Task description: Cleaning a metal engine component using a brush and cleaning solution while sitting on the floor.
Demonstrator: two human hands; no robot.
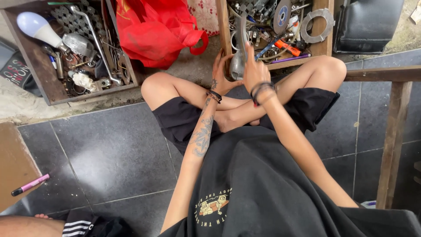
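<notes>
The black shirt (263, 188) fills the near view; beyond the crossed legs, both hands clasp a curved grey metal part (238, 61) at the near edge of the right wooden tray (222, 26). The left hand (220, 72) cups its rounded base while the right hand (254, 70) wraps its stem, apparently lifting it out; next calls for a steady two-handed pull.

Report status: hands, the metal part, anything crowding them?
Left hand and right hand both gripping curved metal part. Held at edge of wooden tool box. Crossed legs below; no obstruction.
</notes>
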